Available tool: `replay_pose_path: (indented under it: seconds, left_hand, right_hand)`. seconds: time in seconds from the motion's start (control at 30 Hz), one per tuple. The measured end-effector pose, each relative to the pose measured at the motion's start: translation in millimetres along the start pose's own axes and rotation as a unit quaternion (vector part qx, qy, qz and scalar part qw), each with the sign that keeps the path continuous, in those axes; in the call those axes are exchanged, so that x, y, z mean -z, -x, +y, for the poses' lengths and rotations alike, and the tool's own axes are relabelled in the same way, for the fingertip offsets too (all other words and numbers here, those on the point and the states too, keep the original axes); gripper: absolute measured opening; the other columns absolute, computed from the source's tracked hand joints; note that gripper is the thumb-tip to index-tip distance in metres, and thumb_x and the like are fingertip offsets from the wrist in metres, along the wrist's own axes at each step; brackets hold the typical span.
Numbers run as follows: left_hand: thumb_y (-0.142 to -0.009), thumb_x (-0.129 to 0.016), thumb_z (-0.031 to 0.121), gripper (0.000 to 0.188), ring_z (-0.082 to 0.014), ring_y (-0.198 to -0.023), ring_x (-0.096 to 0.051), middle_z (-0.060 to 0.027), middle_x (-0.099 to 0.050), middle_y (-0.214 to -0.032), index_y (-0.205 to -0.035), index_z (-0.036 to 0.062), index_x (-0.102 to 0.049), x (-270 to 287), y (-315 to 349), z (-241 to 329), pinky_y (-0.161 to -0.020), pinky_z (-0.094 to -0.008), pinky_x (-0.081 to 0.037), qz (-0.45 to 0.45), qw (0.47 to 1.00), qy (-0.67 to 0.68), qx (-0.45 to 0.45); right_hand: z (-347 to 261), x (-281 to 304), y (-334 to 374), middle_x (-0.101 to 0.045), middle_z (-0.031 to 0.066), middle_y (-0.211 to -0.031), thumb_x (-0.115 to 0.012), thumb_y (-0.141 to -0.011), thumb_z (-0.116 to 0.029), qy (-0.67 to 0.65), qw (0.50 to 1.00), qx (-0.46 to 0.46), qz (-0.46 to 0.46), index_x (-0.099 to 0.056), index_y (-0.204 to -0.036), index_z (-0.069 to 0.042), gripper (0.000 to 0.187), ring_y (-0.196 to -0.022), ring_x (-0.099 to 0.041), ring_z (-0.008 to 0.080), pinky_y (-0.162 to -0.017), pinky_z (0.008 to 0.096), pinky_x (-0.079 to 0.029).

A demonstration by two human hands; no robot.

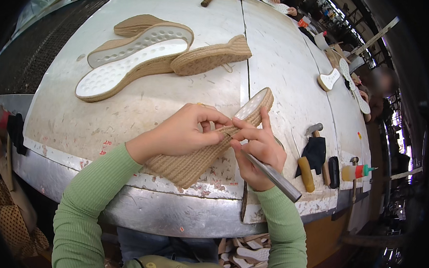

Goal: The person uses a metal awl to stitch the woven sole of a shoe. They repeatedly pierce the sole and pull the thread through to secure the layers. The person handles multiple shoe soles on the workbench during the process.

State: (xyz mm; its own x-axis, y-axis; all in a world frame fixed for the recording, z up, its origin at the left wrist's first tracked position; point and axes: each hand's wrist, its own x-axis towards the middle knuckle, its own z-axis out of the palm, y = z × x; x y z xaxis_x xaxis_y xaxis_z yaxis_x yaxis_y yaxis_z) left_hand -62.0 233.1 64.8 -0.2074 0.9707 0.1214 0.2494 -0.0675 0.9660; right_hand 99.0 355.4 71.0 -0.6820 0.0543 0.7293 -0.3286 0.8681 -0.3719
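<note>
- my left hand (188,128) pinches the woven wedge sole (188,166) near the table's front edge (162,211); my right hand (262,151) grips a metal tool (282,183), tip hidden.
- if my pinch slackens, the sole could twist and the tool jab my fingers.
- room opens leftward; rightward, a yellow handle (306,175) sits near my wrist.

The pale, stained table (292,77) has a dark seam (246,33) running away from its shiny metal front edge (162,211). Several tan wedge soles (130,70) lie clustered toward the left; at right lie a hammer (327,174), black cloth (311,156), yellow-handled tool (306,175) and green-capped bottle (356,173).
</note>
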Motion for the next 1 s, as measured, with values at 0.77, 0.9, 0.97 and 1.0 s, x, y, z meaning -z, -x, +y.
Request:
replay_pose_path:
  seconds: [0.77,0.9,0.97,1.0]
  left_hand:
    - [-0.079,-0.064,0.015,0.032,-0.0092,-0.067,-0.054,-0.0069,-0.064,-0.08,-0.105,-0.0037,-0.068,-1.4,-1.8,-4.4,-0.062,-0.0245,-0.046,0.015,1.0,-0.011,-0.012]
    - [-0.078,-0.063,0.014,0.033,-0.0095,-0.067,-0.054,-0.0067,-0.064,-0.08,-0.106,-0.0035,-0.068,-0.1,-1.7,-2.7,-0.063,-0.0247,-0.047,0.014,1.0,-0.012,-0.005]
    - [-0.078,-0.063,0.014,0.033,-0.0095,-0.067,-0.054,-0.0065,-0.064,-0.08,-0.105,-0.0035,-0.068,-0.5,-2.3,-2.1,-0.063,-0.0248,-0.047,0.014,1.0,-0.009,-0.002]
    - [-0.078,-0.063,0.014,0.032,-0.0094,-0.067,-0.054,-0.0064,-0.064,-0.079,-0.105,-0.0036,-0.068,-0.5,-2.2,-2.1,-0.063,-0.0248,-0.047,0.015,1.0,-0.01,-0.001]
  right_hand:
    - [1.7,2.4,0.9,-0.067,0.0042,-0.08,-0.07,-0.079,0.003,-0.072,0.996,-0.055,0.014,-0.054,-0.078,-0.01,0.021,-0.097,-0.069,0.0274,-0.11,0.0581,-0.026]
    - [-0.3,3.7,-1.6,-0.067,0.0038,-0.08,-0.07,-0.08,0.002,-0.06,0.997,-0.049,-0.002,-0.054,-0.078,-0.01,0.02,-0.097,-0.069,0.027,-0.11,0.0579,-0.026]
    - [0.0,2.3,-1.0,-0.067,0.0034,-0.079,-0.07,-0.08,0.002,-0.051,0.998,-0.042,0.003,-0.054,-0.079,-0.01,0.02,-0.097,-0.069,0.027,-0.11,0.0578,-0.026]
    - [0.2,1.6,-0.9,-0.067,0.0032,-0.079,-0.069,-0.08,0.002,-0.047,0.998,-0.038,0.005,-0.054,-0.079,-0.01,0.02,-0.097,-0.069,0.027,-0.11,0.0577,-0.026]
